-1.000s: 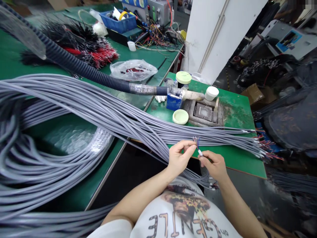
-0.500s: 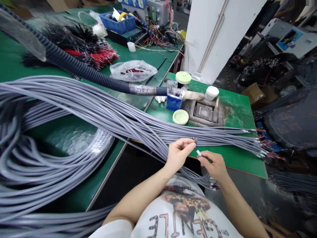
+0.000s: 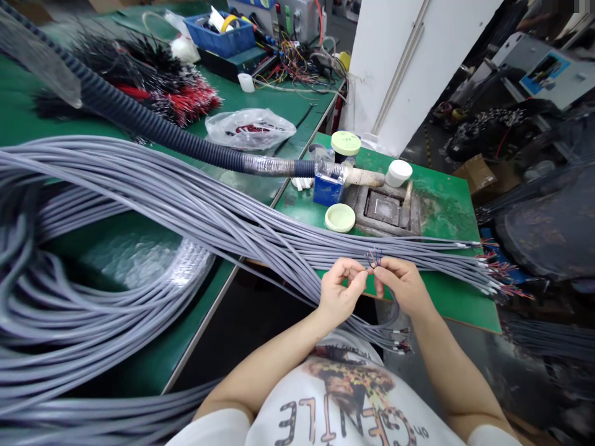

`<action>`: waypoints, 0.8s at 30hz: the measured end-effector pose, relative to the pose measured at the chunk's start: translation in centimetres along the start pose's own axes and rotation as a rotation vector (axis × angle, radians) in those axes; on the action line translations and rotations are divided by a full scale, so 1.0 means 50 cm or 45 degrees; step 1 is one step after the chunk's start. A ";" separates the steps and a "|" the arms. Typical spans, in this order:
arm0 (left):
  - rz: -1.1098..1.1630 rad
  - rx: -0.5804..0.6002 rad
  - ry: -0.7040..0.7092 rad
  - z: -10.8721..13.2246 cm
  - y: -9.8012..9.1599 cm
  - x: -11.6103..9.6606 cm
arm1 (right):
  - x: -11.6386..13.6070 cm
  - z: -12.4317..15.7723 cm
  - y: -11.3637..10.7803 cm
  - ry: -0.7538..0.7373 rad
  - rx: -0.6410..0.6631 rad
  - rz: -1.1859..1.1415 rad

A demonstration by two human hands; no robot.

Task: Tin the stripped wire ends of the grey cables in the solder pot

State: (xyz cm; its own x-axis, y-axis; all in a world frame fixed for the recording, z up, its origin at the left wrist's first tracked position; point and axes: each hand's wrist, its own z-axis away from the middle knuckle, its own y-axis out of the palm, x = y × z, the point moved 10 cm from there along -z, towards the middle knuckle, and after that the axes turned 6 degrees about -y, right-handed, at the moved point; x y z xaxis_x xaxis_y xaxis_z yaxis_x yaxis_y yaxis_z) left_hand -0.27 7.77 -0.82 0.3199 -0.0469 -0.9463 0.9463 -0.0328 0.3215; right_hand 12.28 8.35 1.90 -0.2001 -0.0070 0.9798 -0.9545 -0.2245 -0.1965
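Thin coloured wires [image 3: 374,255] fan upward between my fingertips, at the stripped end of a grey cable [image 3: 395,308]. My left hand [image 3: 341,288] pinches at the wires with thumb and index finger. Close beside it, my right hand [image 3: 403,284] is closed on the same cable end, and the cable curves down below that hand. A long bundle of grey cables [image 3: 279,238] runs behind both hands, its stripped ends [image 3: 499,272] fanned out at the right. Below my hands hang several more cable ends [image 3: 400,342].
Past the bundle lie a dirty solder pot [image 3: 383,207], a white jar [image 3: 398,173], a pale green lid [image 3: 339,218] and a blue box [image 3: 328,188]. A ribbed hose [image 3: 186,137] crosses above the cables. A plastic bag [image 3: 251,130] rests on the left table.
My right hand has moved up and closer to my left hand, now gripping near the wires. The white sleeve on the cable end is hidden now, and the wires are spread wider.
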 end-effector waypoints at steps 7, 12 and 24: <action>-0.018 -0.001 0.096 -0.007 -0.007 -0.006 | 0.012 -0.038 0.013 0.022 0.012 -0.134; 0.033 -0.029 0.120 -0.025 -0.018 -0.010 | 0.052 -0.069 0.001 -0.079 -0.015 0.164; -0.519 -0.059 0.319 -0.060 -0.057 -0.018 | 0.089 -0.281 0.021 -0.577 0.012 1.214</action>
State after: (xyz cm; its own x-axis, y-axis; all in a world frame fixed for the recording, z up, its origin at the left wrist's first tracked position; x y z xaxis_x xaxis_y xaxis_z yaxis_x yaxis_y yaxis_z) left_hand -3.10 10.91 -0.98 -0.0821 0.2027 -0.9758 0.9962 0.0462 -0.0742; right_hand 7.27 21.76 5.50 -0.7631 -0.5476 0.3432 -0.4438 0.0581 -0.8942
